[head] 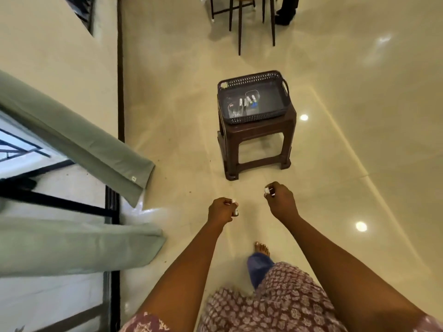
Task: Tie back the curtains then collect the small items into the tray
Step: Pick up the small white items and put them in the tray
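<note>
Head view: collecting step, small items being carried.
Left hand and right hand each pinch a small item, short of tray on stool; next, reach over tray, release.

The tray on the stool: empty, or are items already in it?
Not empty. The tray on the brown stool already holds several small items, some clear, some white, one blue; what they are is unclear.

Bright, warm indoor light; ceiling lamps glare as white spots on the glossy floor. Daylight through the window at left. Wide-angle bending at edges, slight overall softness.
</note>
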